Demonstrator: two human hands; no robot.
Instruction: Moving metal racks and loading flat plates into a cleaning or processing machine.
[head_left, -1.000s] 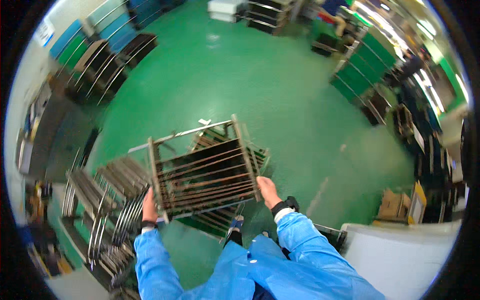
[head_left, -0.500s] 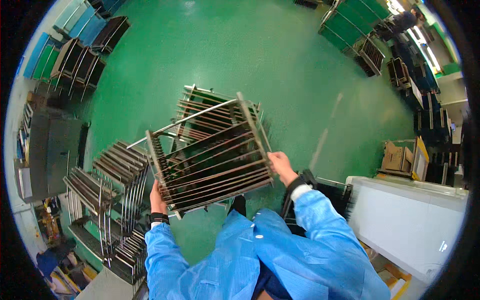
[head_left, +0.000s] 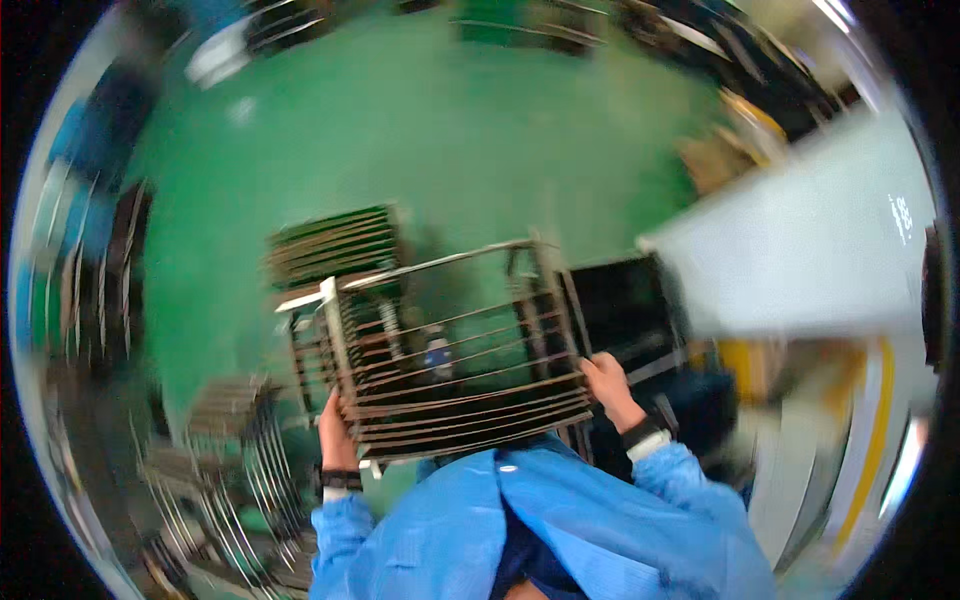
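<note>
Between my two hands is a slotted rack [head_left: 470, 410], a frame with thin dark slats stacked across it and an upright side on each end. My left hand [head_left: 337, 438] grips its left side near the lower corner. My right hand [head_left: 612, 388] is closed on the right side, thumb toward the slats. The rack is held in front of my body, slightly tilted. Just beyond it, another slatted rack [head_left: 335, 242] stands on the floor. Through the slats shows a small blue and white thing [head_left: 437, 355], too blurred to name.
To the right are a black bin-like object [head_left: 620, 310] and a large white flat-topped surface [head_left: 800, 240]. Several more racks [head_left: 235, 412] stand at lower left. A brown cardboard box [head_left: 715, 162] lies at far right. Green floor [head_left: 470, 130] stretches ahead.
The view has swung to the right, so the white surface and box now sit higher and the floor rack farther left. Both hands still hold the rack. Motion blurs the surroundings.
</note>
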